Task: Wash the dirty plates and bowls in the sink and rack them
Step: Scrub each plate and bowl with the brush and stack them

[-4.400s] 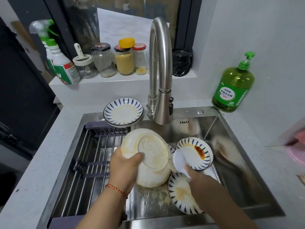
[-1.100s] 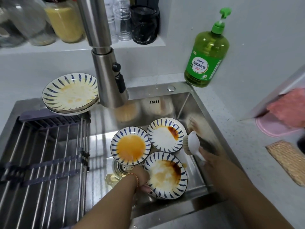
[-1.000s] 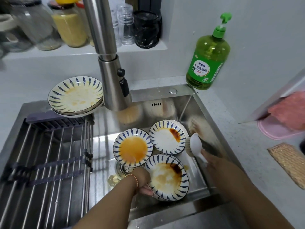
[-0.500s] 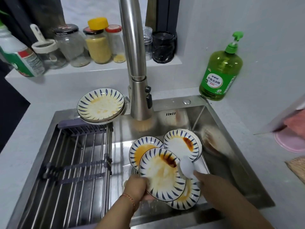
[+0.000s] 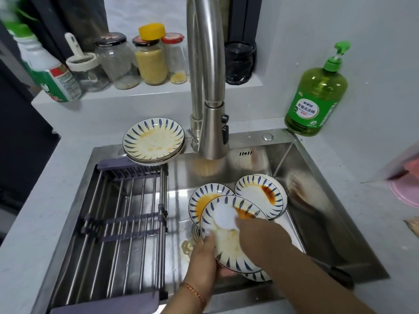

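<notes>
My left hand [image 5: 203, 261] grips the left rim of a blue-striped plate [image 5: 226, 245] smeared with sauce, tilted above the sink [image 5: 317, 234]. My right hand [image 5: 260, 236] holds a white dish brush [image 5: 224, 216] whose head presses on the plate's face. Behind it lie two more dirty striped plates, one with an orange stain [image 5: 203, 198] and one with a brown stain [image 5: 260, 196]. Another striped plate [image 5: 258, 276] peeks out underneath. A stack of stained plates [image 5: 154, 141] sits on the sink's back left rim.
A metal roll-up rack [image 5: 122, 214] spans the sink's left half. The tall faucet [image 5: 208, 91] hangs over the middle. A green dish soap bottle [image 5: 316, 98] stands at the back right. Jars [image 5: 149, 60] and a spray bottle [image 5: 52, 78] line the ledge.
The brush has moved from the plate's right edge onto its upper face. My left hand still holds the lifted plate. The camera has come slightly closer.
</notes>
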